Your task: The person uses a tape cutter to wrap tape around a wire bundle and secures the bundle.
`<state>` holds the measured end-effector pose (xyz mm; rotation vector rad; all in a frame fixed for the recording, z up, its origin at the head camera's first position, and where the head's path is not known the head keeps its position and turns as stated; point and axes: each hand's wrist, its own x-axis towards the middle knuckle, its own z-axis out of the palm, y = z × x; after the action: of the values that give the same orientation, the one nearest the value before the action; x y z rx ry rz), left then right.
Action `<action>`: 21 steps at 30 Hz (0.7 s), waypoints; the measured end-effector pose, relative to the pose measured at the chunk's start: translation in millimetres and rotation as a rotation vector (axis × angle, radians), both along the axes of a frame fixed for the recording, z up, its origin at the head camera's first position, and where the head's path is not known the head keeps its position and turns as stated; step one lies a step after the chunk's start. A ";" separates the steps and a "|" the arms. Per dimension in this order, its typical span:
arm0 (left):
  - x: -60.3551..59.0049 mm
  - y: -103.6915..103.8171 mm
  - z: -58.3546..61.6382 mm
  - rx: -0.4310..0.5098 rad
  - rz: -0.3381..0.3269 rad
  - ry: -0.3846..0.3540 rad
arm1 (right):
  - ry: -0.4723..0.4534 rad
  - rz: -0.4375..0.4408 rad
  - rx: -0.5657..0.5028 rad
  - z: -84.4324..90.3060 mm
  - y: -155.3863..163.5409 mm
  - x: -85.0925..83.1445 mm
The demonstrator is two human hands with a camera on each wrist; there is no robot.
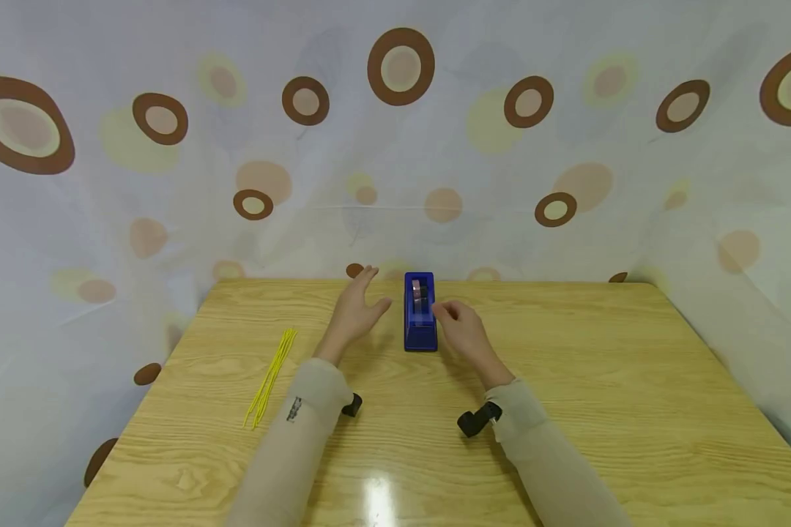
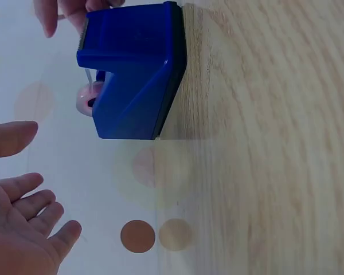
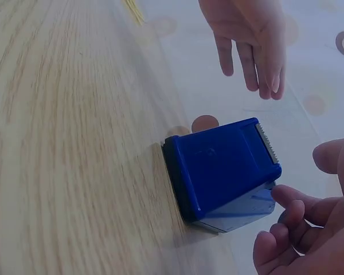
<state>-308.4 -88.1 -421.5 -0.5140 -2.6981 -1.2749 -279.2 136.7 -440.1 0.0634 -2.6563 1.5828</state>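
A blue tape dispenser stands upright on the table, its toothed metal cutter plain in the right wrist view. Within it sits a tape roll, and a strip of tape runs up toward the cutter end. To the left of the dispenser my left hand is held apart from it, fingers extended and thumb spread. On the other side, my right hand is close against the dispenser. Its index fingertip is right at the dispenser's edge below the cutter, the thumb is spread away, and the other fingers bend loosely with nothing in them.
Several thin yellow sticks or strands lie in a loose bundle on the wooden table, left of my left forearm. A pale cloth with brown ring patterns hangs behind the table's back edge. Each wrist carries a black camera mount.
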 end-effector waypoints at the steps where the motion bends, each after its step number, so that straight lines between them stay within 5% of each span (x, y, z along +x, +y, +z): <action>1: -1.9 0.2 -0.6 0.009 -0.011 -0.013 | -0.020 -0.001 -0.013 0.1 -0.5 -0.6; 12: -19.0 3.4 -13.0 0.124 -0.088 -0.168 | -0.138 0.015 -0.099 0.8 -7.9 -2.8; 21: -37.1 11.1 -25.6 0.172 -0.186 -0.190 | -0.190 0.002 -0.157 -3.1 -11.6 -8.1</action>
<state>-345.5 -77.0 -447.1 -0.6674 -2.7061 -1.6662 -287.3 125.1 -443.2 -0.0951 -2.6540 1.8800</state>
